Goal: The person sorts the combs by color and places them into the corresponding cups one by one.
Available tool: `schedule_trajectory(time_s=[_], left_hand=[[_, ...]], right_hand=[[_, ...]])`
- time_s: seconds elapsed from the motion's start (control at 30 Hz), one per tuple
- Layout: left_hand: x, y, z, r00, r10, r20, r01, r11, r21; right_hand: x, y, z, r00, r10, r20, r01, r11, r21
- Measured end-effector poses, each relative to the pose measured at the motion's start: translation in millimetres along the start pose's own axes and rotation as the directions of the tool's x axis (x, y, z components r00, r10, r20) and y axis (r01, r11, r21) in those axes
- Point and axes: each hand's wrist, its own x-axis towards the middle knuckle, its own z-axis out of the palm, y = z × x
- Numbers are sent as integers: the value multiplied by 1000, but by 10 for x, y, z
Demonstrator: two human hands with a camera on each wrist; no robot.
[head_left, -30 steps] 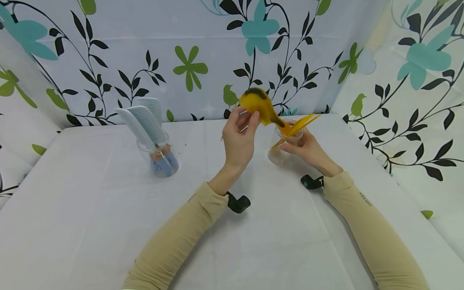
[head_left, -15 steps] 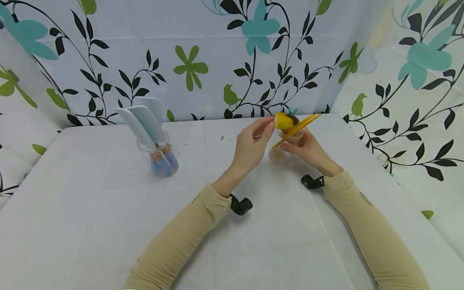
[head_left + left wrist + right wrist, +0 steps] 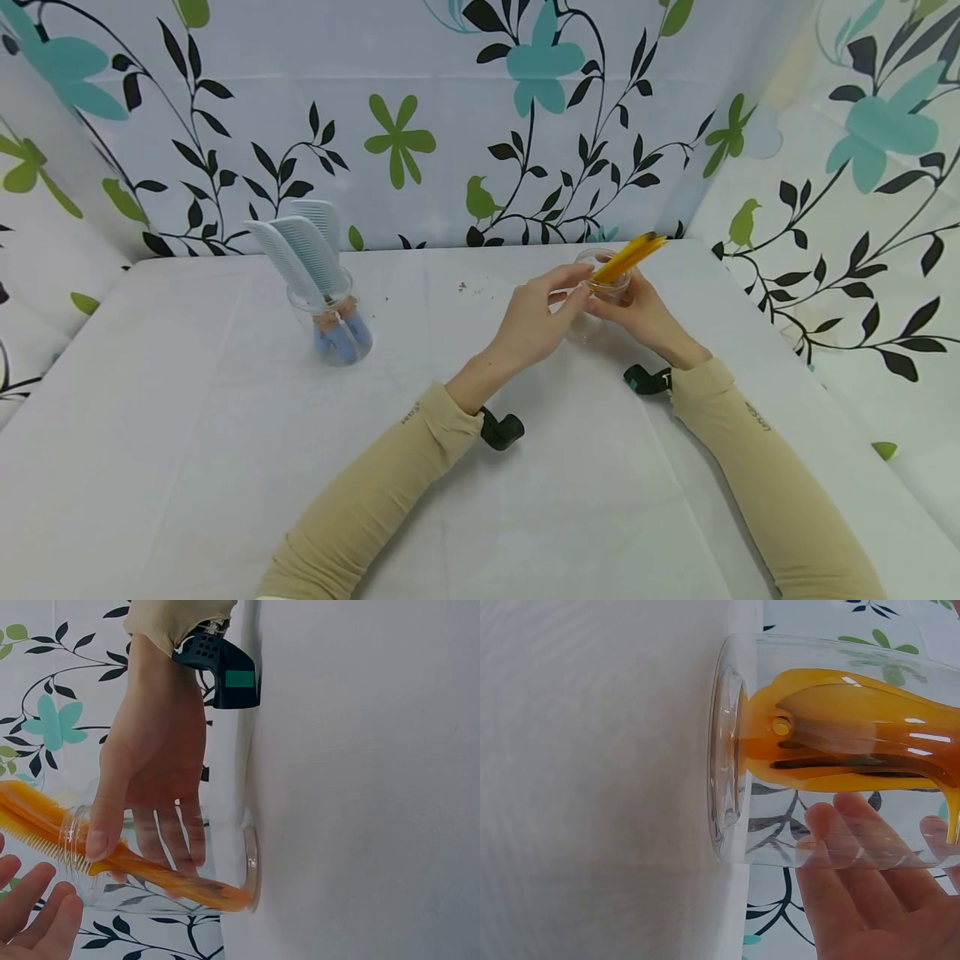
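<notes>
My right hand (image 3: 651, 317) grips a clear jar (image 3: 250, 859) at the back right of the table, its fingers around the wall. Yellow-orange combs (image 3: 628, 260) stand tilted in it, leaning right, their upper ends out past the rim. Dark patches show on them. Through the wall in the right wrist view, a comb handle (image 3: 840, 724) with a small hole reaches down to the base. My left hand (image 3: 534, 323) is at the jar's mouth and holds nothing; its fingers (image 3: 46, 911) are loosely extended beside the rim in the left wrist view.
Another clear jar (image 3: 352, 293) stands at the left with several pale blue combs (image 3: 303, 250) in it, blue handles down. Small brown crumbs (image 3: 462, 287) lie near the table's back edge. A patterned curtain (image 3: 420, 58) hangs behind.
My left hand moved right and lowered a yellow comb with dark patches into the right jar, then let it go. My right hand has stayed on the jar.
</notes>
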Motion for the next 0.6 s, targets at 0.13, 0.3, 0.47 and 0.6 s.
schedule_trajectory(time_s=[0.13, 0.3, 0.47, 0.6], left_hand=[[-33, 2, -47, 1000, -13, -14, 13, 1000, -13], [-100, -17, -192, 999, -35, -2, 35, 999, 13], [-200, -74, -408, 998, -54, -22, 55, 998, 38], [-304, -148, -591, 996, -79, -41, 81, 995, 50]], right_hand=[[11, 27, 6, 1000, 4, 3, -4, 1000, 2], [-21, 27, -18, 1000, 17, -11, -17, 1000, -2], [-61, 11, -70, 999, 31, -27, -32, 999, -16], [-70, 24, -91, 999, 40, -24, -40, 999, -10]])
